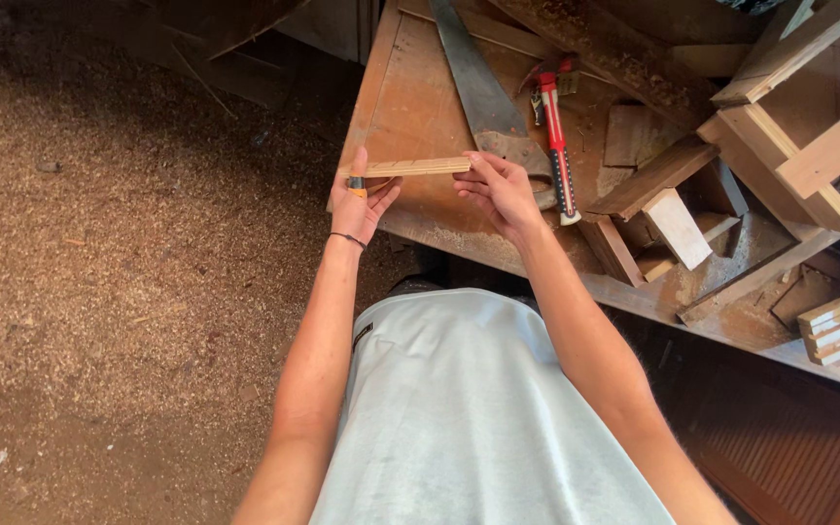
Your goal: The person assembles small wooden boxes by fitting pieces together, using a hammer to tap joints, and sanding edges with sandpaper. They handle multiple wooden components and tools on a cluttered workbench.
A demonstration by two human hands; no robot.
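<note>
Nearest the lens was the person's pale grey shirt [469, 418], and from either side of it two bare forearms reached forward toward the workbench [410, 107]. Between the two hands hung a thin, light wooden strip [418, 167], held level and crosswise just above the near edge of the bench. Its left end sat in the left hand [360, 202], where the thumb stood up behind the strip and the fingers curled under it; a small orange-tipped object, too small to identify, was tucked in the same grasp. A dark band circled that wrist. The right hand [500, 190] pinched the strip's other end between thumb and fingertips, palm turned inward, wrist bent slightly back, the remaining fingers loosely fanned. Both hands were thus closed on the strip, one at each end, with the bare length of wood spanning the gap between them. Just beyond the right hand lay a handsaw [483, 97], its blade running away across the bench, and just beside it, further to the right, a red-handled hammer [554, 146]. Well off to the right of that hand were stacked wood offcuts [678, 224] and frames. Sawdust covered the floor [128, 272] left of the left hand.
</note>
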